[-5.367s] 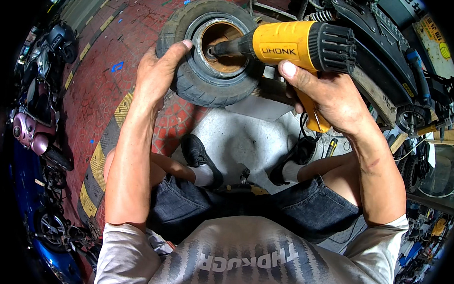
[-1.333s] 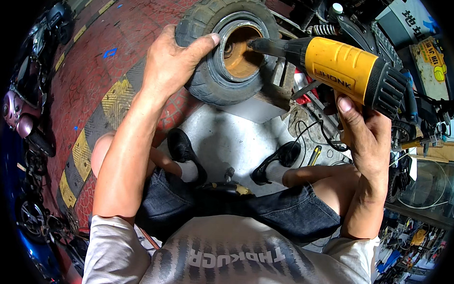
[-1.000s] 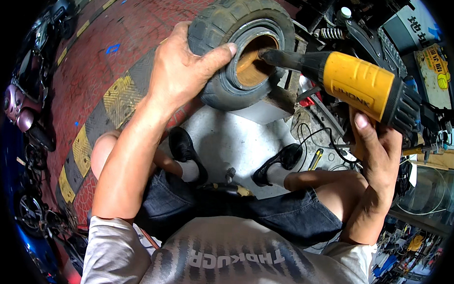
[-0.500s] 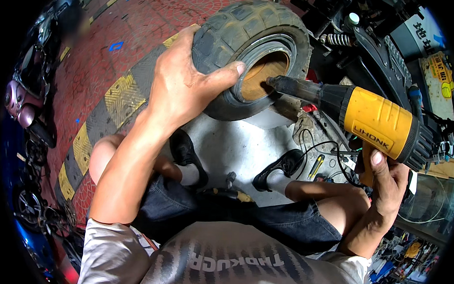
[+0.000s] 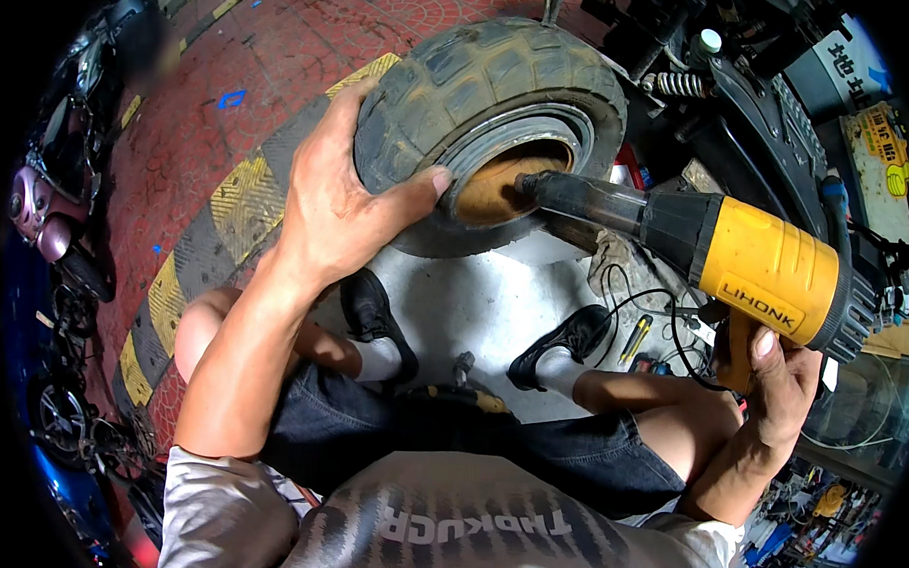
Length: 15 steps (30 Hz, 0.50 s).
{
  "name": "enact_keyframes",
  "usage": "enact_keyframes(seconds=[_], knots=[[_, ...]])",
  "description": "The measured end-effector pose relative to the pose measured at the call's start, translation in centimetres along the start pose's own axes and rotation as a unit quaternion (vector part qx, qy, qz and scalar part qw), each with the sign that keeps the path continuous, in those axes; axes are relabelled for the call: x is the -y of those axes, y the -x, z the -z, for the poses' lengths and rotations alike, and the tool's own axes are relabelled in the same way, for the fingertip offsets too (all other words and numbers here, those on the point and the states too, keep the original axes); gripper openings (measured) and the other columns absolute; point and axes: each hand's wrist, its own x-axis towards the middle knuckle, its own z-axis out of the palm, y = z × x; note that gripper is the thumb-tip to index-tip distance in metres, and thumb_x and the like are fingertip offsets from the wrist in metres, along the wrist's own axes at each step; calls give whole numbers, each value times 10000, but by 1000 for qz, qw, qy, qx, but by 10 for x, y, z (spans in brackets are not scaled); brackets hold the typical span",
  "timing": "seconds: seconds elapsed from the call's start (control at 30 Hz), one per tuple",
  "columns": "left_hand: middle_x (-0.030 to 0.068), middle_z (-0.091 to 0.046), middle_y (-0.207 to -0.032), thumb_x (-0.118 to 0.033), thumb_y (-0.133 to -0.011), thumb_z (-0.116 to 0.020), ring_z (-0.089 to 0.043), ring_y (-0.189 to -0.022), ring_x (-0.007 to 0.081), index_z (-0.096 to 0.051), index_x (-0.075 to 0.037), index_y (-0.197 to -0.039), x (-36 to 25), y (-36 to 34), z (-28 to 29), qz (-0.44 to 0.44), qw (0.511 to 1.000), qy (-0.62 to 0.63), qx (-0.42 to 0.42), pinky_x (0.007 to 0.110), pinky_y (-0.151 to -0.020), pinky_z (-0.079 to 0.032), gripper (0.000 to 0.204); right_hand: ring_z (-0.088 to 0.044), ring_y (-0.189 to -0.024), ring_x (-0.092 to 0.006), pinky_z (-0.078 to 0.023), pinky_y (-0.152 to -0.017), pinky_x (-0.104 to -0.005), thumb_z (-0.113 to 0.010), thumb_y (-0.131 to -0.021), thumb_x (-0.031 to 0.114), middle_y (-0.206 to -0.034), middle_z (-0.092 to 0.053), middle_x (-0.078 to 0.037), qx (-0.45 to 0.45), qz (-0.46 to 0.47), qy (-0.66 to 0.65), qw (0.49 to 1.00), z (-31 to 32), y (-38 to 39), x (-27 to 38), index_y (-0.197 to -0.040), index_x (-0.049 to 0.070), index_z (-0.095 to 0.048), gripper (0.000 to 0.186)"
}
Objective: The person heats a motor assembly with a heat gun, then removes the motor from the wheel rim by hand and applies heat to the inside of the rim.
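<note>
My left hand (image 5: 343, 185) grips a small black knobby tyre (image 5: 457, 74) at its left side, the thumb on the sidewall near the rim. A grey metal rim (image 5: 457, 154) sits inside the tyre, and its inner face (image 5: 498, 190) looks rusty brown. My right hand (image 5: 779, 380) is closed round the handle of a yellow and black heat gun (image 5: 771, 265). The gun's dark nozzle (image 5: 568, 196) points left, its tip at the opening of the rim. Whether the tip touches the metal, I cannot tell. A black cord (image 5: 678, 337) hangs near the gun's handle.
Below the tyre lies a pale floor (image 5: 453, 314) between my black shoes (image 5: 378, 321). A yellow and black ramp strip (image 5: 247, 202) borders red paving on the left, with parked scooters (image 5: 57, 205) beyond. At right are a coil spring (image 5: 679, 85), a yellow cutter knife (image 5: 635, 340) and cables.
The tyre has tilted and shifted slightly left and down, my left hand moving with it. The heat gun has moved a little lower, its nozzle tip farther left.
</note>
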Motion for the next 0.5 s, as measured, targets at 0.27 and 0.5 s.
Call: enact_keyframes(seconds=[0.27, 0.5], knots=[[146, -678, -1233, -147, -771, -786, -630, -1156, 211, -504, 52, -1408, 24, 4, 9, 70, 990, 115, 25, 348, -1047, -465, 725, -670, -1188, -293, -496, -1076, -420, -847, -887, 184, -1300, -685, -192, -69, 18, -9, 997, 1, 13, -12, -1439, -83, -524, 693], [135, -656, -1259, -114, -737, -739, -619, -1155, 201, -465, 61, -1435, 36, 6, 13, 103, 973, 205, 36, 338, -1071, -447, 770, -637, -1230, -268, -466, -1100, -412, -836, -912, 248, -1344, -663, -168, -45, -21, 6, 999, -5, 21, -12, -1471, -59, -498, 722]])
